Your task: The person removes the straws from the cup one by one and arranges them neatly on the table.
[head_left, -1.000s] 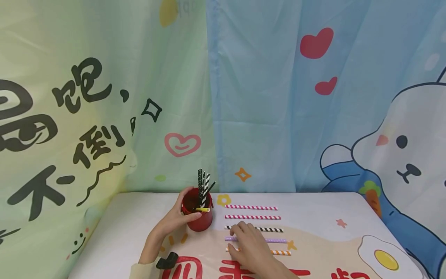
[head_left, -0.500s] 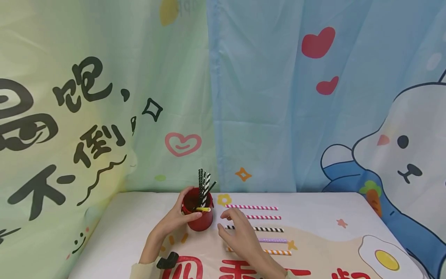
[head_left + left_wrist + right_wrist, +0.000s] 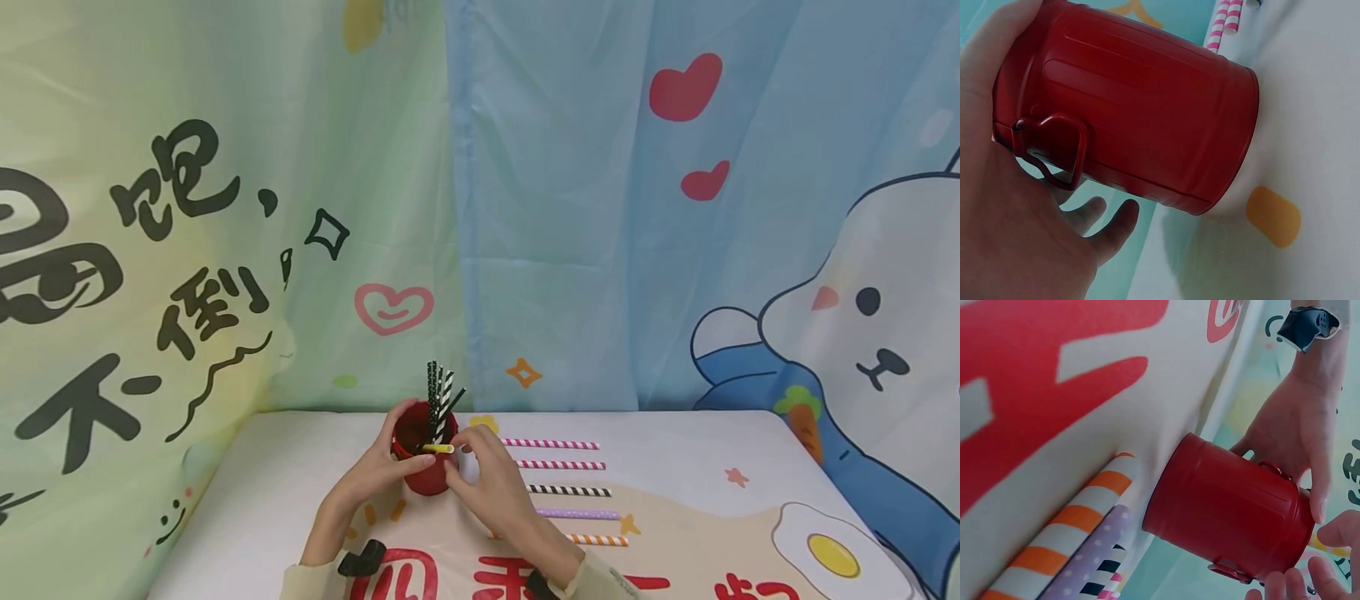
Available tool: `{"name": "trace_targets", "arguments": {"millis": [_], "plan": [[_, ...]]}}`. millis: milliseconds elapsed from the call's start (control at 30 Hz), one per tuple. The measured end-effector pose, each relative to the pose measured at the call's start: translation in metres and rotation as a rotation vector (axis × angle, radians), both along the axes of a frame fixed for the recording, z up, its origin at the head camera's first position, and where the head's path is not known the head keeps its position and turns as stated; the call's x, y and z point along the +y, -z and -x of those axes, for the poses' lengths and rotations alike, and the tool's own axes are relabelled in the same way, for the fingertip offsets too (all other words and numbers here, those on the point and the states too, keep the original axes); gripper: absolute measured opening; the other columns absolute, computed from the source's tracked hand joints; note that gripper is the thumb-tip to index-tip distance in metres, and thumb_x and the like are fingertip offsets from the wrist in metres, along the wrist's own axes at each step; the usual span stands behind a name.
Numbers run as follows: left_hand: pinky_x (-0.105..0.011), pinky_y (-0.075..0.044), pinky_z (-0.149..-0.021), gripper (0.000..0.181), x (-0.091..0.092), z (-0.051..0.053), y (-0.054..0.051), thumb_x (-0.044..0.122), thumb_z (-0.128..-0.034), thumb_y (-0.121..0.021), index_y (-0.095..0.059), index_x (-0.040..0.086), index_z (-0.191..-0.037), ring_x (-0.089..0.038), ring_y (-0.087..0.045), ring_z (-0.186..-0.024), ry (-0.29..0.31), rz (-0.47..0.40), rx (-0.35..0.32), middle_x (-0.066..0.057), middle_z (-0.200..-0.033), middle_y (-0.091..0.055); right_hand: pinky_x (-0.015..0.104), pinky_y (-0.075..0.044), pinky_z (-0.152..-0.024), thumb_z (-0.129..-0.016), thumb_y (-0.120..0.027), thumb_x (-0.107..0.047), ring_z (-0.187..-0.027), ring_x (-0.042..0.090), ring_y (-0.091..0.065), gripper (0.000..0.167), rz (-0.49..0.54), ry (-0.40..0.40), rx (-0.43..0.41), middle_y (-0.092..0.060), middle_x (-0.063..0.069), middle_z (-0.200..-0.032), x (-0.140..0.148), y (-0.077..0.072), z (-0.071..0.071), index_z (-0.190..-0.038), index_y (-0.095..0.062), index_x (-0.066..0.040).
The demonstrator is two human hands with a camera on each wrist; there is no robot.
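Observation:
A small red metal bucket (image 3: 433, 478) with wire side handles stands on the table, several black patterned paper straws (image 3: 443, 404) upright in it. One yellow straw (image 3: 442, 448) leans at its near rim. My left hand (image 3: 382, 458) holds the bucket from the left, thumb across the rim; in the left wrist view its other fingers (image 3: 1116, 228) lie behind the wire handle (image 3: 1063, 150). At the bucket's right side is my right hand (image 3: 491, 483), fingers bent and apart, fingertips close to the rim and the yellow straw's end. The right wrist view shows no straw between them.
Right of the bucket, separate straws lie in a row: two pink-striped (image 3: 555, 465), one black-striped (image 3: 573, 492), one purple dotted (image 3: 581, 514), one orange-striped (image 3: 600, 540). A printed cloth covers the table (image 3: 675, 467). A printed curtain (image 3: 547, 208) hangs behind.
My right hand has moved left and away from over the row of straws to the bucket's right rim. The left hand and the bucket have stayed in place.

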State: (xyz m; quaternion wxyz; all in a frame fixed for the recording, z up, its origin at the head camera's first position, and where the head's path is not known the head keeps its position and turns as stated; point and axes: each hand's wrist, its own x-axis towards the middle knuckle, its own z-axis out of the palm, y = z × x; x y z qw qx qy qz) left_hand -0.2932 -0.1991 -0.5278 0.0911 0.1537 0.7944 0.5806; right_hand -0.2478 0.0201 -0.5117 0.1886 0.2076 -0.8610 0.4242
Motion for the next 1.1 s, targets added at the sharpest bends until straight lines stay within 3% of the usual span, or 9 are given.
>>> {"name": "trace_targets", "arguments": {"millis": [167, 333, 1100], "plan": [[-0.054, -0.044, -0.111, 0.090, 0.000, 0.001, -0.001, 0.027, -0.0889, -0.075, -0.017, 0.030, -0.158, -0.035, -0.037, -0.143, 0.010, -0.003, 0.006, -0.011, -0.156, -0.035, 0.027, -0.054, -0.082, -0.088, -0.074, -0.019, -0.097, 0.016, -0.060, 0.021, -0.009, 0.001, 0.034, -0.057, -0.009, -0.105, -0.004, -0.003, 0.004, -0.106, -0.063, -0.021], [-0.051, -0.046, -0.110, 0.090, -0.001, 0.001, -0.001, 0.028, -0.0890, -0.075, -0.016, 0.030, -0.158, -0.034, -0.038, -0.142, 0.013, -0.002, 0.007, -0.011, -0.155, -0.035, 0.025, -0.054, -0.082, -0.088, -0.075, -0.019, -0.095, 0.006, -0.057, 0.021, -0.032, -0.010, 0.076, -0.057, -0.009, -0.104, -0.008, -0.004, 0.008, -0.104, -0.063, -0.021], [-0.052, -0.046, -0.110, 0.091, 0.000, 0.001, 0.001, 0.029, -0.0879, -0.076, -0.017, 0.031, -0.157, -0.032, -0.040, -0.141, -0.009, 0.008, -0.012, -0.010, -0.154, -0.036, 0.025, -0.055, -0.081, -0.088, -0.075, -0.019, -0.096, 0.004, -0.057, 0.017, -0.030, -0.011, 0.055, -0.058, -0.009, -0.105, -0.010, -0.006, 0.010, -0.101, -0.064, -0.022]]}}
